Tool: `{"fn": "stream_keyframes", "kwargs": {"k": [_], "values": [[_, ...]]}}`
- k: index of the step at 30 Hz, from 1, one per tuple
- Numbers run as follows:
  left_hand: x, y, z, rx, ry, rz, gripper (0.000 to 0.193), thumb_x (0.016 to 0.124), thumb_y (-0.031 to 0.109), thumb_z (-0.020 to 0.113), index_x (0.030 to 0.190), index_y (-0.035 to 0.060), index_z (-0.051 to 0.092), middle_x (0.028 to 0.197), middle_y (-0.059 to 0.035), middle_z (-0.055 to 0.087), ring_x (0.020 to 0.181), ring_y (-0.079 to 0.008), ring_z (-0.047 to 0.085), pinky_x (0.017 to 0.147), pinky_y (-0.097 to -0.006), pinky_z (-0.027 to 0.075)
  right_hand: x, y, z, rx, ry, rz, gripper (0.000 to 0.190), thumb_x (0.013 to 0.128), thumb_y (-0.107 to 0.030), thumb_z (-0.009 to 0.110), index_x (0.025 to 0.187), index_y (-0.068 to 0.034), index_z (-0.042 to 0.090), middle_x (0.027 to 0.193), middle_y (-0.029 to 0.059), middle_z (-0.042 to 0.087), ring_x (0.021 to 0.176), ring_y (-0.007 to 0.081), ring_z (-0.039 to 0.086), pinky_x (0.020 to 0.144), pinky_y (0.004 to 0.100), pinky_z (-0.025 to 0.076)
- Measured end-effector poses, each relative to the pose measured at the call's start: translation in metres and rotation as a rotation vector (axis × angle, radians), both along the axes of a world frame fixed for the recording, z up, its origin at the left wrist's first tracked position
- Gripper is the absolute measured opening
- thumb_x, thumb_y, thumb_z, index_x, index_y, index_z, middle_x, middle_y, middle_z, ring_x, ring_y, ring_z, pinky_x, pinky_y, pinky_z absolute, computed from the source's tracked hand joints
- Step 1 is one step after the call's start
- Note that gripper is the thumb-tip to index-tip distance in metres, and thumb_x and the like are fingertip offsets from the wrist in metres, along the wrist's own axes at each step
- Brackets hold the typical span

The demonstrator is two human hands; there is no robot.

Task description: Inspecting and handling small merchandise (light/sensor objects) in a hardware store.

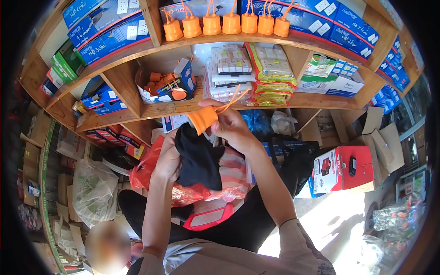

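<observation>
My right hand grips an orange lamp holder near its wired end. Two orange wires stick out past my fingers to the upper right. In my left hand is a black cloth, bunched at the top and hanging down. The cloth's upper edge meets the lamp holder's wide open end. Above, on the wooden shelf, several similar orange lamp holders stand in a row with their wires upward.
An open carton of orange lamp holders sits on the lower shelf, beside stacked plastic-wrapped packs. Red plastic bags lie below my hands. A red-and-white box stands at right. A blurred patch covers something at lower left.
</observation>
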State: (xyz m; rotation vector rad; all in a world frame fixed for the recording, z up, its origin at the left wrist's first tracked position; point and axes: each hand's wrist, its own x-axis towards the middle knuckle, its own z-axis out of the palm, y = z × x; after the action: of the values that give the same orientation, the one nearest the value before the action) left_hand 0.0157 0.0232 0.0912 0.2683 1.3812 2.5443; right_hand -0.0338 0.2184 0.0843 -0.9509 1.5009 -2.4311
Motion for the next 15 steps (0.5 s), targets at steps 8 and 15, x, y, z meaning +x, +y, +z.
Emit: {"fn": "stream_keyframes", "kwargs": {"k": [8,15], "values": [[0.004,0.021,0.009,-0.418,0.369,0.487,0.045,0.089,0.002,0.071,0.131,0.002,0.055,0.123,-0.0038,0.062,0.109,-0.0126,0.062,0.096,-0.0279,0.05,-0.001,-0.018,-0.001,0.087,0.091,-0.465,0.046,0.091,-0.027,0.077,0.125,-0.002,0.058,0.112,0.0058,0.065,0.103,0.0114,0.061,0.086,0.0273,0.051],[-0.006,0.036,0.016,-0.387,0.151,0.565,0.028,0.09,-0.001,0.064,0.118,-0.0024,0.063,0.113,-0.0035,0.064,0.096,-0.0101,0.061,0.086,-0.0234,0.049,0.013,-0.034,0.0,0.11,0.035,-0.471,0.043,0.098,-0.032,0.067,0.127,-0.002,0.056,0.118,0.0092,0.062,0.109,0.015,0.059,0.091,0.0294,0.047]]}}
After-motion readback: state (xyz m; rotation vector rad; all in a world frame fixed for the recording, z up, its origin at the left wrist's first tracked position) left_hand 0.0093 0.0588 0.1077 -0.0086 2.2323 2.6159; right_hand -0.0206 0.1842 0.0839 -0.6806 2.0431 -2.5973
